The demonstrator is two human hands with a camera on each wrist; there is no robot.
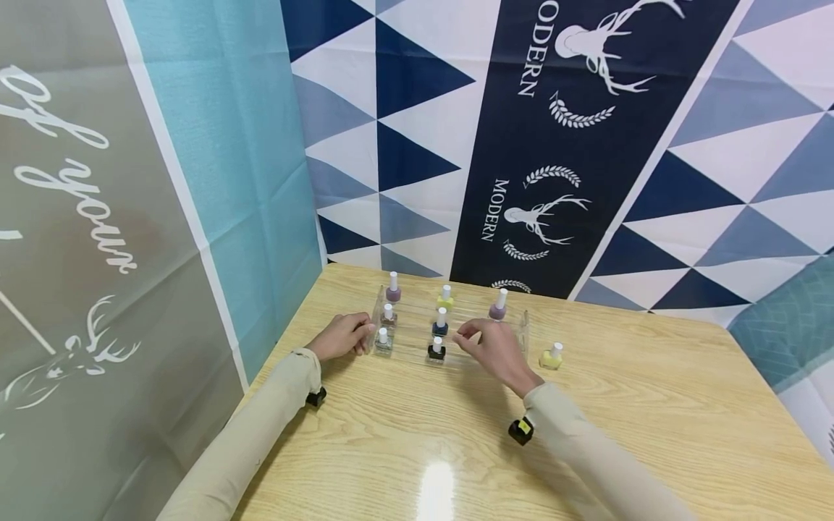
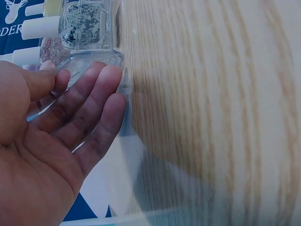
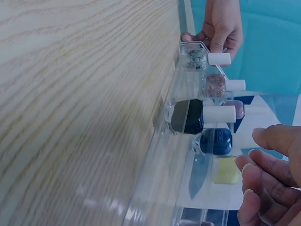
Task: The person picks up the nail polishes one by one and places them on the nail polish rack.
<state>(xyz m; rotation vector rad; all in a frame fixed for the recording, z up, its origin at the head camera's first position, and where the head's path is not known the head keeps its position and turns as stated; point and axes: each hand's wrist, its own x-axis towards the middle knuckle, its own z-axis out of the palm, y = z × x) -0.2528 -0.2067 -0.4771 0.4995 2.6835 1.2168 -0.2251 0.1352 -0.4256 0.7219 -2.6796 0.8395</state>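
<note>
A clear stepped rack (image 1: 525,334) holds several white-capped nail polish bottles. My left hand (image 1: 342,335) grips its left side panel, thumb and forefinger at the slanted edge, other fingertips against the outside. Nearest that hand stand a black-and-white speckled bottle (image 2: 84,26) and a pinkish glitter bottle (image 3: 215,85). My right hand (image 1: 496,349) holds nothing; its thumb and fingers are apart, beside the middle column. That column has a black bottle (image 3: 187,116) in front, a dark blue bottle (image 3: 216,141) behind it and a yellow bottle (image 3: 226,170) at the back.
On the back step, a purple bottle (image 1: 393,294) stands at the left and another purple bottle (image 1: 498,311) at the right. A yellow bottle (image 1: 550,358) stands on the wooden table (image 1: 365,449), right of the rack. Patterned cloth (image 1: 417,145) hangs close behind.
</note>
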